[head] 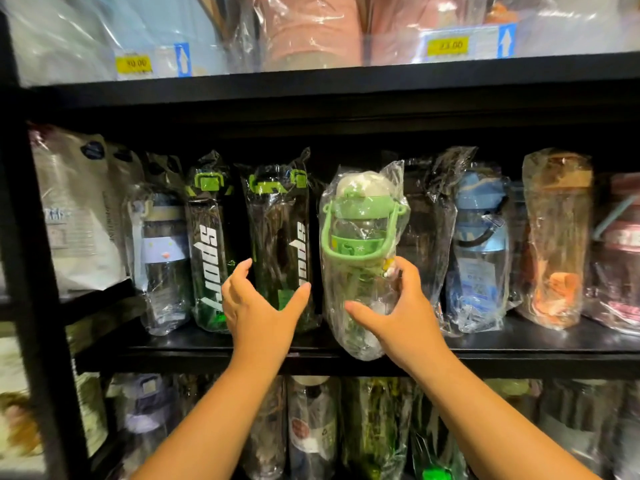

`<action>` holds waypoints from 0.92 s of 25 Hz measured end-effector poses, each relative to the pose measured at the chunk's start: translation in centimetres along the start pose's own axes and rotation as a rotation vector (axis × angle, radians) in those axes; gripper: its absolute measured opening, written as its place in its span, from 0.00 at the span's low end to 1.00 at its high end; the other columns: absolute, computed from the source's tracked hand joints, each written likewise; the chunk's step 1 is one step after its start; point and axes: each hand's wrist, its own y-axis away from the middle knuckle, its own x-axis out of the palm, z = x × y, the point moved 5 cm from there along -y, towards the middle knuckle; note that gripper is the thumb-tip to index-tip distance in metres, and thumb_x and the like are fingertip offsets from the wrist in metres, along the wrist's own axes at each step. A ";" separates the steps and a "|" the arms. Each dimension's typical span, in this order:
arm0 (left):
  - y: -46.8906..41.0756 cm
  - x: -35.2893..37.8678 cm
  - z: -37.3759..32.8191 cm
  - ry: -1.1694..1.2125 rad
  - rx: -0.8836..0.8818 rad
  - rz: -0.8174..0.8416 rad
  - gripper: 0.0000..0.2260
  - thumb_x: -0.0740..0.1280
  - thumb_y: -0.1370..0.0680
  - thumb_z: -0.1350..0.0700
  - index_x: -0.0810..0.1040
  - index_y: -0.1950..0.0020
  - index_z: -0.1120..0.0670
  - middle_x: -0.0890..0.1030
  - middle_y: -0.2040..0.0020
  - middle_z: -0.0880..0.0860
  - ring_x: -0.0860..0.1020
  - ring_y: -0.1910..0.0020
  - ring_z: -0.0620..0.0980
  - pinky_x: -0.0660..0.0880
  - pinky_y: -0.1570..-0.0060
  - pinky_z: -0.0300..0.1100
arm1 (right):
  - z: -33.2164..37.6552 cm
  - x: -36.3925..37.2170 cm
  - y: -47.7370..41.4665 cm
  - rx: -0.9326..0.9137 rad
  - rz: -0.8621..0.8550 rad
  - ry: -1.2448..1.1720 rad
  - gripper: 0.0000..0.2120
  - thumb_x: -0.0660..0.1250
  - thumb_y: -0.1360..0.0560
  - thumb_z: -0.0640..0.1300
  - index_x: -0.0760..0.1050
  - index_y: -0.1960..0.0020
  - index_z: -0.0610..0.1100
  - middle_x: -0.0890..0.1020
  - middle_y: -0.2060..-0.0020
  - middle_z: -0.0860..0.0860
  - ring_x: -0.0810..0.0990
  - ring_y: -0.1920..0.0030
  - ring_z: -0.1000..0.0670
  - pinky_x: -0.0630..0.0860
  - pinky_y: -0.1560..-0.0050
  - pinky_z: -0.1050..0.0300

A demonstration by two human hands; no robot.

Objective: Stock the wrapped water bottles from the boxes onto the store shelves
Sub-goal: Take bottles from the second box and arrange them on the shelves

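on the black shelf [519, 344] a dark sport bottle [280, 237] stands in crinkly clear wrap, and our left hand [263, 306] is spread open in front of it. just right, our right hand [398, 313] grips the pale green wrapped bottle [360, 244], upright at the shelf's front edge, crowded by a blue bottle [479, 237] and an orange bottle [557, 237].

up top i see a yellow left tag [133, 64] and a yellow right tag [447, 46], their print too blurred to be sure of. just right of each is a blue arrow sticker [182, 59] [506, 40] pointing up. between the tags sit pink goods [311, 29] in clear plastic. far left leans a white pouch [79, 216] with a dark badge [92, 149].
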 end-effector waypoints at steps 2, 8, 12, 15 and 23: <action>-0.8 0.5 1.4 -0.102 -0.051 0.053 0.46 0.77 0.32 0.41 0.54 0.23 0.50 0.62 0.26 0.56 0.63 0.27 0.57 0.66 0.30 0.57 | -0.4 1.0 -0.4 0.011 -0.021 0.048 0.33 0.77 0.32 0.55 0.56 0.39 0.61 0.73 0.48 0.64 0.76 0.46 0.53 0.75 0.46 0.53; -1.6 1.9 2.1 -0.245 -0.107 0.159 0.48 0.75 0.30 0.37 0.47 0.22 0.45 0.67 0.26 0.58 0.72 0.32 0.61 0.74 0.41 0.54 | -1.2 2.5 -0.9 -0.019 -0.030 0.146 0.36 0.75 0.32 0.59 0.57 0.32 0.57 0.75 0.40 0.54 0.76 0.41 0.49 0.76 0.44 0.49; -2.0 2.3 2.5 -0.356 -0.146 0.161 0.46 0.72 0.28 0.37 0.44 0.22 0.44 0.73 0.32 0.59 0.75 0.37 0.62 0.76 0.43 0.57 | -1.7 2.7 -1.4 -0.024 -0.018 0.169 0.38 0.75 0.31 0.58 0.56 0.30 0.54 0.74 0.38 0.52 0.75 0.40 0.49 0.75 0.45 0.50; -1.8 2.2 2.6 -0.399 -0.143 0.132 0.45 0.71 0.26 0.37 0.43 0.21 0.46 0.72 0.31 0.59 0.74 0.36 0.62 0.74 0.41 0.57 | -2.0 2.9 -1.5 -0.011 -0.014 0.181 0.39 0.74 0.30 0.59 0.55 0.29 0.54 0.74 0.37 0.51 0.75 0.40 0.48 0.76 0.45 0.50; -1.4 2.2 2.6 -0.422 -0.108 0.103 0.45 0.68 0.25 0.36 0.42 0.20 0.48 0.70 0.29 0.59 0.71 0.32 0.62 0.72 0.40 0.56 | -2.3 4.5 -3.2 0.033 -0.012 0.309 0.39 0.72 0.29 0.61 0.54 0.28 0.49 0.75 0.38 0.45 0.77 0.43 0.43 0.77 0.50 0.49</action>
